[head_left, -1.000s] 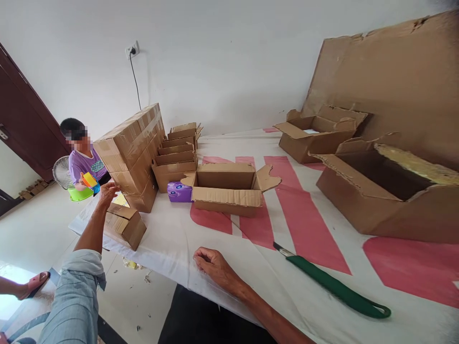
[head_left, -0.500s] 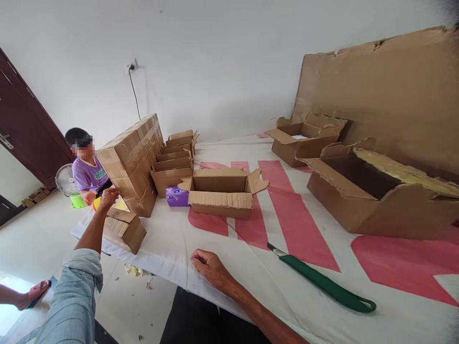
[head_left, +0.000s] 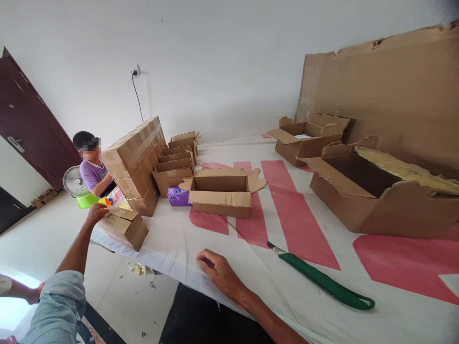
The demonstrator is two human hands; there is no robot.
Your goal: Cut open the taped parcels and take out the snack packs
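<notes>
My left hand (head_left: 96,213) reaches out at the left edge of the table, its fingers closed on the top left end of a small closed cardboard box (head_left: 134,233). Part of the grip is hidden behind the hand. My right hand (head_left: 219,271) rests near the front table edge, its fingers loosely curled with nothing in them. To its right lies a box cutter (head_left: 322,282) with a green handle and its blade out. An open cardboard box (head_left: 220,205) stands beyond my right hand, with a purple packet (head_left: 178,197) at its left side.
Taped cartons (head_left: 134,165) are stacked at the left, beside several open boxes (head_left: 175,179) in a row. Two larger open boxes (head_left: 358,215) stand at the right before a big cardboard sheet (head_left: 383,91). Another person (head_left: 92,172) sits behind the stack, near a fan (head_left: 74,181).
My left hand has come down from beside the stacked cartons onto the small box's left end. The other person's arm has drawn in. My right hand has barely moved.
</notes>
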